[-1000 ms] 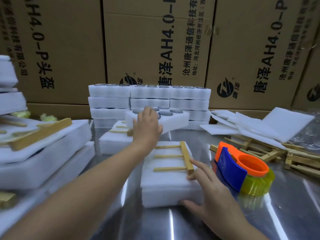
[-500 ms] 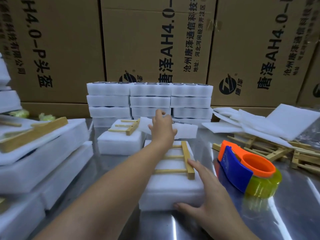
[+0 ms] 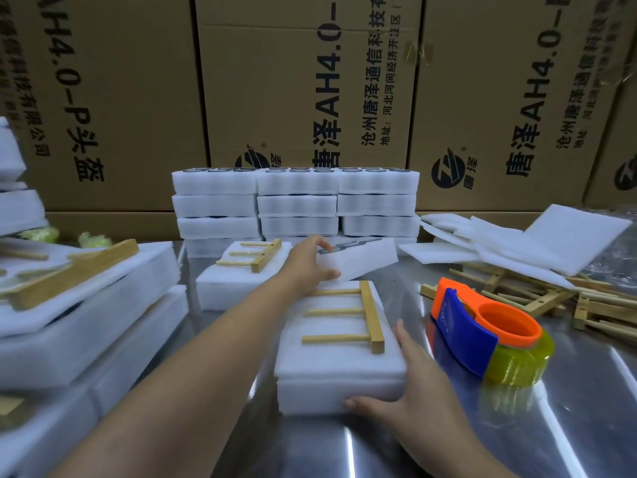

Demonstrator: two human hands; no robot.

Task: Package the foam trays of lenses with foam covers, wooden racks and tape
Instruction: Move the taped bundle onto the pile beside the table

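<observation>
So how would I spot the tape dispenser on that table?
On the shiny metal table, look right of the foam pack the right hand touches. The tape dispenser sits there, in front of the loose wooden racks. Alone among white foam and pale wood, it is orange and blue, with a yellowish tape roll.

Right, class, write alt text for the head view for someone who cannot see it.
A person's left hand grips a tilted white foam tray of lenses, while the right hand steadies a white foam pack topped by a wooden rack; an orange-and-blue tape dispenser sits beside it.
</observation>
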